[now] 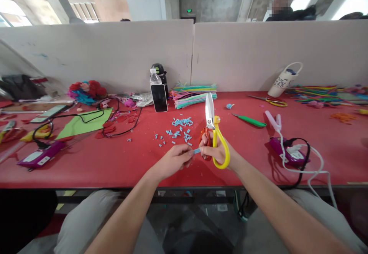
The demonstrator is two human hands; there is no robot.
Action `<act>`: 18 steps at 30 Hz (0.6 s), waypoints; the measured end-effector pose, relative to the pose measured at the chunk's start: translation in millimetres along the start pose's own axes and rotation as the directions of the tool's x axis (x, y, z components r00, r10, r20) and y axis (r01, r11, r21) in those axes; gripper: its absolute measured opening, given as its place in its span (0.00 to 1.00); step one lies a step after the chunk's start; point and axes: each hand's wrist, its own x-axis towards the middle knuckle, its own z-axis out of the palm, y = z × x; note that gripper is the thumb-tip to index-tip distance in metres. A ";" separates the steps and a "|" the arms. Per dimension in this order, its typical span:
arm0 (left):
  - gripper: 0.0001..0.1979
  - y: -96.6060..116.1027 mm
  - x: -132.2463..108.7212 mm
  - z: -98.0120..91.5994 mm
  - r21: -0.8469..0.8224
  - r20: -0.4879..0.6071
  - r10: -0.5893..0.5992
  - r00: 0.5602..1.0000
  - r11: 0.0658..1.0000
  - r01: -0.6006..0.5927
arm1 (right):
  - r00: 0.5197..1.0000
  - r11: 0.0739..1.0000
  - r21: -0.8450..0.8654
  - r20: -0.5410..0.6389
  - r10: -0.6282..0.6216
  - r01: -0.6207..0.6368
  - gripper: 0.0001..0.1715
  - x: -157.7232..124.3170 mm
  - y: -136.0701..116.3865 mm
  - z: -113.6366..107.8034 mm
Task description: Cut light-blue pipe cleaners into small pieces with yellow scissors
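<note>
Red tabletop point(109, 169) is crossed by both forearms, room left between front edge and hands; the left hand point(178, 156) is pinched on a blue strip point(197, 151), its other end met by the right hand point(217, 151), clamped around yellow-handled scissors point(210, 117), blades up; black lettering is seen, illegible, on a white tumbler point(282, 83).

No text I can read for certain. White tumbler point(278, 86), far edge of the red surface point(115, 171), right half: dark lettering over several lines, too small to make out. Black bottle point(165, 82), far edge, left of centre: green mark point(156, 70) on the cap, can't resolve it. Left purple power strip point(51, 153), toward near edge: white label point(31, 157), print illegible. Right purple power strip point(277, 146), toward near edge: white markings, unreadable. Green lit sign point(189, 10), back wall beyond the surface's far edge: symbol too small.
</note>
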 end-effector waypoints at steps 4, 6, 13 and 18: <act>0.15 -3.0 2.1 0.1 0.075 -0.076 0.079 0.994 0.994 -0.073 | 0.999 0.999 -0.046 -0.033 0.001 -0.003 0.19 1.1 0.0 -0.7; 0.15 -4.7 3.0 -3.4 0.120 -0.161 0.137 0.977 0.986 -0.118 | 0.998 0.995 -0.103 -0.065 0.011 -0.017 0.19 0.0 -2.3 -1.7; 0.12 -4.0 3.5 -32.9 0.127 -0.577 0.256 0.776 0.966 -0.224 | 0.994 0.941 -0.322 -0.072 0.084 -0.103 0.24 -11.9 -16.8 1.7; 0.11 -0.6 4.6 -44.0 0.095 -0.719 0.265 0.643 0.953 -0.287 | 0.977 0.913 -0.378 0.080 0.195 -0.151 0.26 -22.0 -19.7 11.9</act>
